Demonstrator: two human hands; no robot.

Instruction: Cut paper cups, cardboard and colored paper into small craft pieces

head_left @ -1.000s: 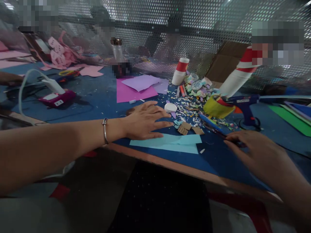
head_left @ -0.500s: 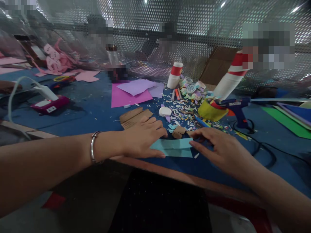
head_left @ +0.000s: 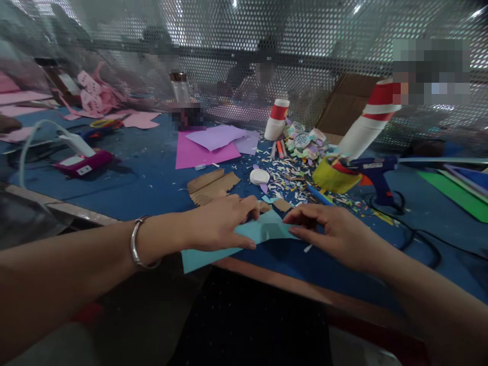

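A sheet of light blue paper (head_left: 263, 227) lies at the front edge of the table, its left end jutting out over the edge below my wrist. My left hand (head_left: 223, 221) holds the paper near its middle, thumb on top and fingers curled at the far side. At the right end, my right hand (head_left: 324, 229) pinches the paper between thumb and fingertips. The sheet looks bent between the two hands. Just beyond them are torn brown cardboard (head_left: 213, 185), a small cardboard scrap (head_left: 282, 205) and a white round piece (head_left: 260, 177).
Paper snippets (head_left: 282, 175) litter the table. Behind them stand stacked paper cups (head_left: 277, 122). A blue glue gun (head_left: 377, 173) with its cable is beside a yellow roll (head_left: 333, 175) at right. Purple and magenta sheets (head_left: 190, 155) lie further back; a magenta power socket (head_left: 82, 165) is left.
The light blue paper has opened out from a folded strip, and its left end now shows past the table edge. My right hand has shifted slightly left.
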